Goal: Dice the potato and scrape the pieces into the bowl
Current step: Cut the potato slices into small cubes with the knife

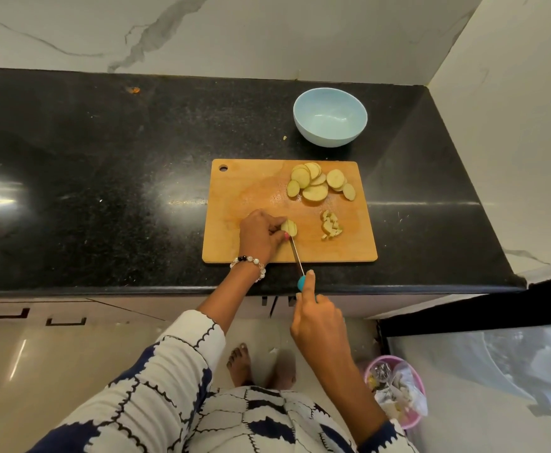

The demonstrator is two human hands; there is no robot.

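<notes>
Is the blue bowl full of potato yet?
No, empty. The bowl shows only its bare blue inside; the potato slices are on the cutting board.

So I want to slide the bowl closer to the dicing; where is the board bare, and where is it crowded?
The cutting board is bare across its left part, from the hanging hole to the left hand. The far right is crowded with potato slices; diced pieces sit below them.

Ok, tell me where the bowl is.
In the head view the bowl sits on the black counter, just beyond the far right corner of the cutting board, behind the potato slices. It looks empty.
</notes>
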